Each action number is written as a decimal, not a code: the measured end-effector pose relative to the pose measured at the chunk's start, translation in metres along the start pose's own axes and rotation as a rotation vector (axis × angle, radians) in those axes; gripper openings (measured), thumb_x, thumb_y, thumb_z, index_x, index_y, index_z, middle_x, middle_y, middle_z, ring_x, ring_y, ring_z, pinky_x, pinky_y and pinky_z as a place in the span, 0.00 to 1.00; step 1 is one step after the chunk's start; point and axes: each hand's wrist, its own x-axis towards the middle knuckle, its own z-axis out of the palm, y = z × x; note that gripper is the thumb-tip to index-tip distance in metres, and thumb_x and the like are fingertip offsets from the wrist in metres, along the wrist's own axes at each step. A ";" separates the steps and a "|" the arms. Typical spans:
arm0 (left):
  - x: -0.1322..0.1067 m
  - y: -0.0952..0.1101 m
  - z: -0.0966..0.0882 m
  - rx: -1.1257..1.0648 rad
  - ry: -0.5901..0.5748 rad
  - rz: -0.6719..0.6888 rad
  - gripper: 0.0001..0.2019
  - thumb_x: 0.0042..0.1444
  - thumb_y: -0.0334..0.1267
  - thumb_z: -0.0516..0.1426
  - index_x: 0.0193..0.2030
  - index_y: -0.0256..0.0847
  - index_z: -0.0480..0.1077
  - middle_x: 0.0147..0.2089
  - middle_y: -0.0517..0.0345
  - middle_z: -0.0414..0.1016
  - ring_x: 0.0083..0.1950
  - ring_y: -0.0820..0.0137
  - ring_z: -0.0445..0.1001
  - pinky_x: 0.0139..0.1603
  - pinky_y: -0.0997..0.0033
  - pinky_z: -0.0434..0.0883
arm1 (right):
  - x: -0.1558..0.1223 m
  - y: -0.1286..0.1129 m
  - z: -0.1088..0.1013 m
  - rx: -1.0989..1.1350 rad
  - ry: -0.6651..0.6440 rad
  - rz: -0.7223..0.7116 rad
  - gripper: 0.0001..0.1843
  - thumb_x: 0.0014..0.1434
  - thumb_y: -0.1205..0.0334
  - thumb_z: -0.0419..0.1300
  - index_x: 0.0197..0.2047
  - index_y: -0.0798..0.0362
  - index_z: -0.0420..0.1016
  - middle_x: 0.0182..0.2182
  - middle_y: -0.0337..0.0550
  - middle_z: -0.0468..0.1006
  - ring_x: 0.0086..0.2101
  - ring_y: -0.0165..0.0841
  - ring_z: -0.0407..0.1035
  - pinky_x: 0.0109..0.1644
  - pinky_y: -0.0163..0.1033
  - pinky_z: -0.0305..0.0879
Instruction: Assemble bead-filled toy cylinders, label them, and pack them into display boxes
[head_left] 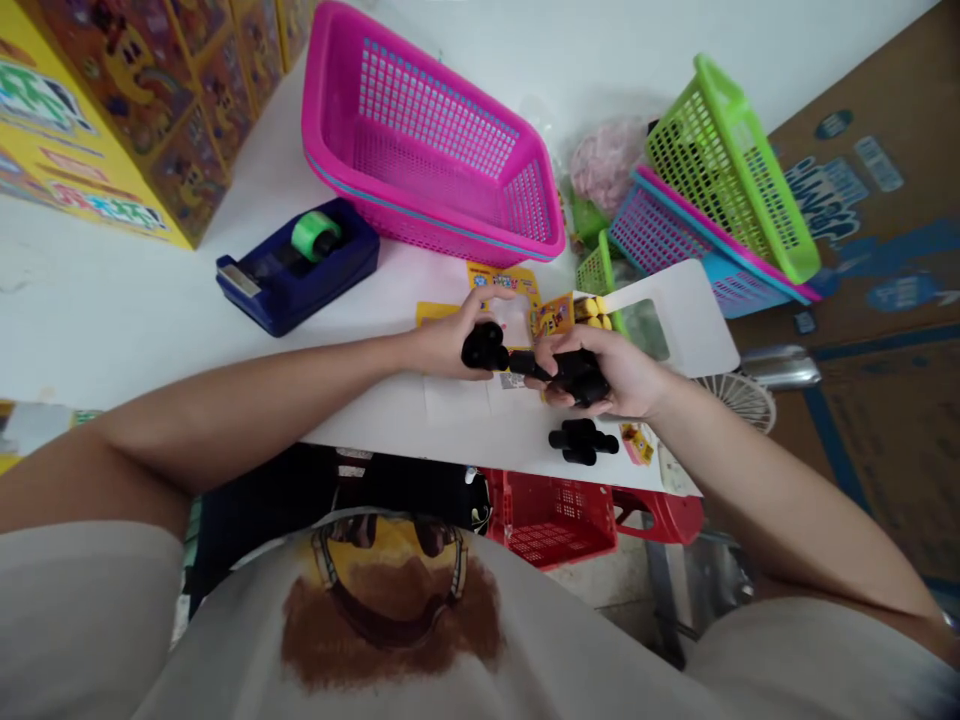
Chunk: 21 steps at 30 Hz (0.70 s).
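My left hand (446, 340) is closed around a black piece with rounded lobes (482, 347); its exact kind is not clear. In my right hand (630, 368) are dark black pieces (581, 380), gripped between thumb and fingers. A short black bar (523, 362) bridges the gap between the hands. On the table edge below my right hand lies a cluster of black cylindrical pieces (582, 441), beside a small yellow and pink box (637, 443). Behind the hands are a yellow printed card (525, 284) and a tilted orange-yellow card (553, 316) near small yellow cylinders (591, 310).
A pink basket (442, 235) stands at the back, with a blue tape dispenser (300, 270) left of it. Yellow display boxes (172, 120) fill the back left. Green (735, 170) and blue baskets (660, 220) lean at right by cardboard cartons (862, 200). A red crate (559, 520) sits below the table.
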 end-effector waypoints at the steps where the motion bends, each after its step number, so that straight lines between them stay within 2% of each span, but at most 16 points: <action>1: 0.000 0.000 0.000 0.007 0.004 0.007 0.48 0.48 0.32 0.69 0.70 0.48 0.46 0.42 0.63 0.69 0.38 0.71 0.75 0.41 0.70 0.70 | 0.001 0.000 -0.001 0.011 -0.015 0.006 0.15 0.48 0.52 0.65 0.30 0.51 0.64 0.27 0.41 0.69 0.20 0.29 0.63 0.11 0.25 0.42; 4: 0.000 0.000 0.002 0.022 -0.011 0.016 0.48 0.47 0.31 0.69 0.70 0.47 0.46 0.44 0.60 0.70 0.39 0.70 0.75 0.44 0.68 0.72 | 0.003 0.000 -0.003 0.032 -0.055 0.030 0.15 0.48 0.53 0.65 0.30 0.51 0.63 0.27 0.42 0.69 0.20 0.29 0.62 0.10 0.25 0.43; 11: 0.000 -0.002 0.005 -0.003 -0.003 -0.004 0.50 0.45 0.31 0.69 0.71 0.46 0.48 0.40 0.63 0.70 0.35 0.70 0.75 0.37 0.70 0.69 | 0.010 0.000 -0.001 0.020 -0.072 0.055 0.15 0.50 0.54 0.64 0.32 0.50 0.62 0.26 0.41 0.69 0.20 0.29 0.62 0.11 0.25 0.44; 16: 0.000 0.001 0.006 -0.002 -0.004 -0.020 0.50 0.46 0.33 0.71 0.71 0.47 0.47 0.38 0.66 0.72 0.31 0.73 0.73 0.36 0.71 0.67 | 0.020 -0.004 0.009 -0.050 -0.056 0.059 0.17 0.51 0.53 0.64 0.41 0.51 0.69 0.30 0.43 0.74 0.19 0.28 0.62 0.11 0.26 0.42; 21: 0.003 0.000 0.006 -0.082 0.083 -0.016 0.51 0.45 0.38 0.73 0.71 0.44 0.48 0.44 0.58 0.74 0.41 0.68 0.77 0.46 0.66 0.71 | 0.008 -0.015 0.007 -0.094 -0.046 0.012 0.22 0.53 0.52 0.63 0.49 0.46 0.63 0.29 0.41 0.78 0.18 0.27 0.59 0.13 0.26 0.40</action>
